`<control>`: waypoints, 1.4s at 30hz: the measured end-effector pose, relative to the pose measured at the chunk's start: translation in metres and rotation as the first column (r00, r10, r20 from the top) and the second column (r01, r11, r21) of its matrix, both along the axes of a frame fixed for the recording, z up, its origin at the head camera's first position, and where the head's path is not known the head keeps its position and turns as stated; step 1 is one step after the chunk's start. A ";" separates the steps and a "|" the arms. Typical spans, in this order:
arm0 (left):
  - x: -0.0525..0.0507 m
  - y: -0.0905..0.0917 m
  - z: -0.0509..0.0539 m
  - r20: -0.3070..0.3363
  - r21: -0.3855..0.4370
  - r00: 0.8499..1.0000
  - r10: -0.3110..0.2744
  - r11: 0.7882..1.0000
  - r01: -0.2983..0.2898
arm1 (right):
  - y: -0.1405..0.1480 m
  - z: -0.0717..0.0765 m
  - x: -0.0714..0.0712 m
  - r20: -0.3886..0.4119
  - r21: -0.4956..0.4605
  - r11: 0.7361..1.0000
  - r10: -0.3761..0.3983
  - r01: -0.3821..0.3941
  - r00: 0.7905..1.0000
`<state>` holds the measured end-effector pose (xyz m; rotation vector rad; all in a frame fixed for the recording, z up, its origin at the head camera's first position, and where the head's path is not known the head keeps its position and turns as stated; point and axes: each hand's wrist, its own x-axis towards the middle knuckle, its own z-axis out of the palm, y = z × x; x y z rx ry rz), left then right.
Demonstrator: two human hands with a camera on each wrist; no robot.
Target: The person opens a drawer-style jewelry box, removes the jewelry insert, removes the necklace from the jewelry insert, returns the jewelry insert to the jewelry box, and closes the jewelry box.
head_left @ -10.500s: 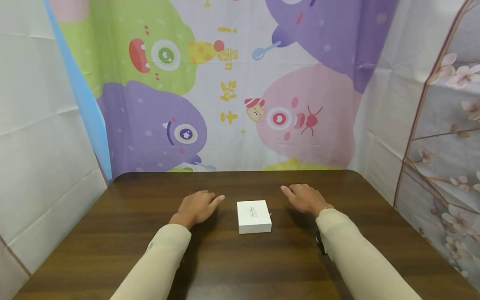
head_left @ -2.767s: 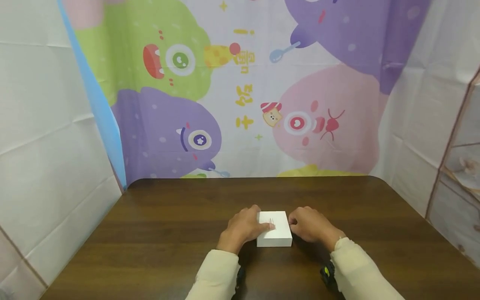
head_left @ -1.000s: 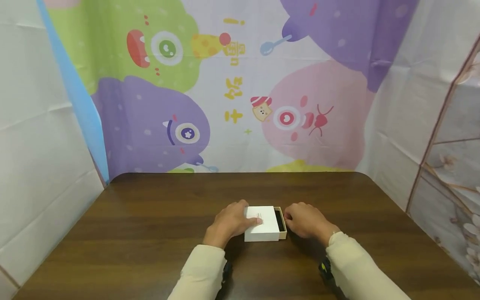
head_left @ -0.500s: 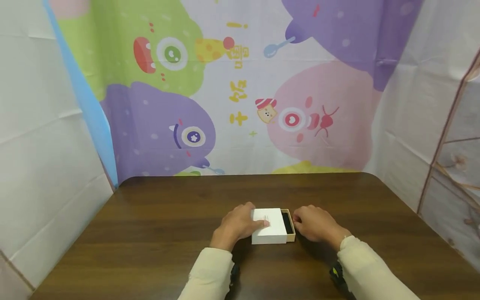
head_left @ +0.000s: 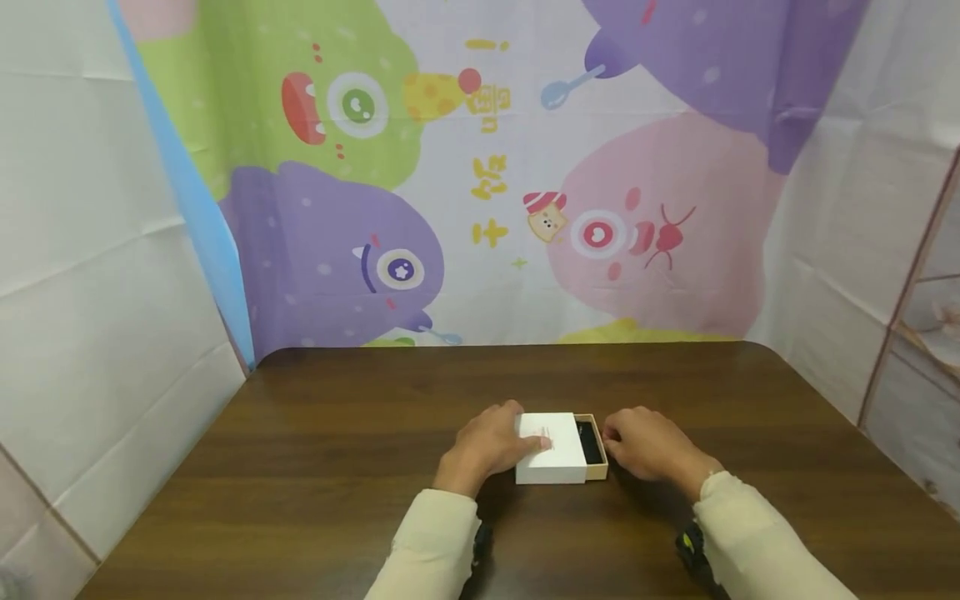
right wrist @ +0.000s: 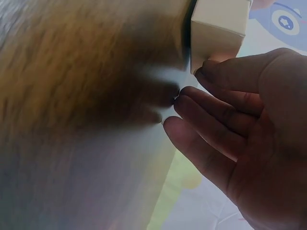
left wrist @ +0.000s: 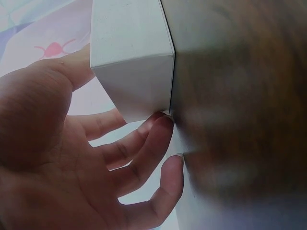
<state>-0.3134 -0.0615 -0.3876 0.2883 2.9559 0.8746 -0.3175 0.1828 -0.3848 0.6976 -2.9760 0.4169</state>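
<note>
A small white drawer box (head_left: 564, 433) with faint print on top lies on the table. My left hand (head_left: 480, 446) grips it from the left, thumb across the top, other fingers curled along the side; the left wrist view shows the fingertips at the table. The beige inner drawer (head_left: 597, 472) sticks partly out to the right, with a black lining (head_left: 590, 446) inside. My right hand (head_left: 651, 443) is at the drawer's outer side. In the right wrist view, thumb and forefinger pinch together at the drawer's lower edge (right wrist: 216, 48); the pull tab between them is hidden. The other fingers are loosely bent.
The brown wooden table (head_left: 360, 400) extends around the box. A cartoon-monster curtain (head_left: 487, 292) hangs behind its far edge. Pale cloth walls stand at the left (head_left: 112, 292) and right (head_left: 832, 275). A dark wrist device (head_left: 692, 546) sits below the right sleeve.
The box was closed, with a small tab at its right side. My right hand has moved right and the drawer has slid out of the sleeve, a little further in each recent frame. The left hand keeps its hold.
</note>
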 end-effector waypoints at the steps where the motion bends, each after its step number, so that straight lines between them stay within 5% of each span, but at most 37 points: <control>1: -0.001 0.000 0.000 0.000 -0.001 1.000 0.004 1.000 -0.004 | 0.001 0.001 0.000 0.000 -0.002 1.000 -0.001 0.001 1.000; 13: -0.003 0.008 0.002 -0.010 0.010 1.000 0.017 1.000 -0.017 | 0.011 0.010 -0.001 -0.003 0.014 1.000 -0.009 0.009 1.000; 42: -0.003 0.000 0.000 0.017 0.031 0.999 0.045 0.998 -0.046 | 0.010 0.002 0.002 -0.013 0.007 0.999 -0.047 0.047 0.999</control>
